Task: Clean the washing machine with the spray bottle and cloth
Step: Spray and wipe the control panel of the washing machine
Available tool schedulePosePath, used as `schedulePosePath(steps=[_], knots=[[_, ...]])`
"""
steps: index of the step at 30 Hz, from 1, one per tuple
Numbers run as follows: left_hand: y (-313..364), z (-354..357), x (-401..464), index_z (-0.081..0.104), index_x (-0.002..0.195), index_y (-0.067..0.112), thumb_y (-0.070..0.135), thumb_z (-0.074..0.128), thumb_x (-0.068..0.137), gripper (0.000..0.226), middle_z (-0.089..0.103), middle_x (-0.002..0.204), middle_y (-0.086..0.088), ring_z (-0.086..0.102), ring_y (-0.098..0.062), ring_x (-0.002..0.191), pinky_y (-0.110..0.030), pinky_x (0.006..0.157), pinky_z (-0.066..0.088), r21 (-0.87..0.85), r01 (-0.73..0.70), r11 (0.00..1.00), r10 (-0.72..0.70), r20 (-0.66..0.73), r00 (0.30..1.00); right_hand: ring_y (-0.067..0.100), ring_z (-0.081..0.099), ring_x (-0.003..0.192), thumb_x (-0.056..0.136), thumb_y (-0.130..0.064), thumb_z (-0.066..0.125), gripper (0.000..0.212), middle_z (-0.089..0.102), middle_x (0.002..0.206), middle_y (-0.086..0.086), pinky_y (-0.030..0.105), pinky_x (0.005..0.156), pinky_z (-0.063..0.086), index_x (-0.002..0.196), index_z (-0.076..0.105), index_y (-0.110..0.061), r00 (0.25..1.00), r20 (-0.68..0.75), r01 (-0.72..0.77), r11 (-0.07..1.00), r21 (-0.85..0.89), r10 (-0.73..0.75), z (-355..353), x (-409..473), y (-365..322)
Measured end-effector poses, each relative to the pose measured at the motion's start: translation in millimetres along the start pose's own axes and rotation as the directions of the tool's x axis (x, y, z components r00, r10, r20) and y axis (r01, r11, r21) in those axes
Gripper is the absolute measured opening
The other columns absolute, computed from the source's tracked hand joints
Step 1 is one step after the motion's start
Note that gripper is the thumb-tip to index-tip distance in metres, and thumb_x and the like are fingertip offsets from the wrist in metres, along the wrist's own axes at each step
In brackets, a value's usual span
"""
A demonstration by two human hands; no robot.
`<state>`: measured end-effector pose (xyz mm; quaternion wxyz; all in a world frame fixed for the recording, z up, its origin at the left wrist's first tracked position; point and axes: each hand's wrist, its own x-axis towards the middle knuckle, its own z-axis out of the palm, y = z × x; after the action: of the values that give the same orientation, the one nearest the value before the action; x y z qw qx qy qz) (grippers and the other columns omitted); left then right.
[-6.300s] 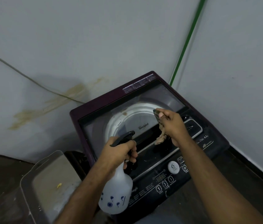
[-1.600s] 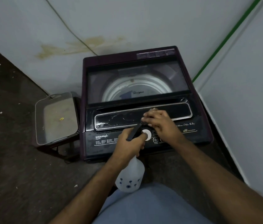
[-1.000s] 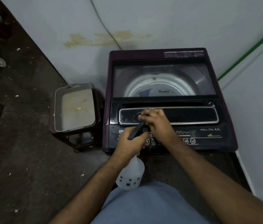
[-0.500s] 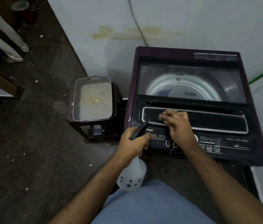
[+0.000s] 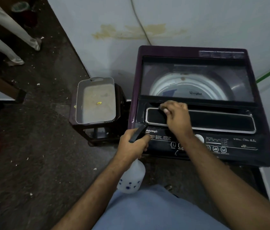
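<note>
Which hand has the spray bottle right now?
The left hand grips the spray bottle by its neck, off the washing machine. The right hand is on the lid's chrome-trimmed handle instead.

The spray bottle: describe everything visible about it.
The spray bottle has a translucent white, plastic-looking body printed with small blue flower marks near its base, and a black spray head with a long, narrow black top. It hangs tilted, base toward the person, nozzle toward the front left corner of the washing machine. The left hand grips its neck, hiding the trigger. It is held in the air, resting on nothing. How full it is cannot be told.
</note>
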<state>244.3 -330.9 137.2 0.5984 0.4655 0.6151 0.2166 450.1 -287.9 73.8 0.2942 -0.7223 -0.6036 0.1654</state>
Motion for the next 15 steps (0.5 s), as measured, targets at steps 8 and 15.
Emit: schedulePosePath(steps=[8,15], knots=[[13.6,39.8,6.3,0.070,0.080,0.013,0.018,0.068,0.095,0.017,0.066,0.067,-0.004,0.063,-0.018,0.062,-0.031,0.051,0.044,0.013,-0.023,1.000,0.022,0.056,0.998,0.024,0.026,0.154,0.095,-0.001,0.057,0.048,0.050,0.153,-0.008,0.042,0.126,0.011,0.135,0.065,-0.026,0.915,0.306,0.276,0.961,-0.001,-0.262,-0.7,-33.1,6.3],[28.0,99.6,10.4,0.066,0.083,0.009,0.016,0.071,0.095,0.015,0.063,0.070,-0.008,0.060,-0.021,0.064,-0.028,0.047,0.041,0.018,-0.037,0.999,0.035,0.101,0.994,0.032,0.040,0.146,0.097,0.000,0.048,0.049,0.054,0.150,-0.001,0.045,0.123,0.024,0.135,0.065,-0.025,0.996,0.056,0.078,0.989,-0.126,-0.071,-61.7,-44.8,85.8]])
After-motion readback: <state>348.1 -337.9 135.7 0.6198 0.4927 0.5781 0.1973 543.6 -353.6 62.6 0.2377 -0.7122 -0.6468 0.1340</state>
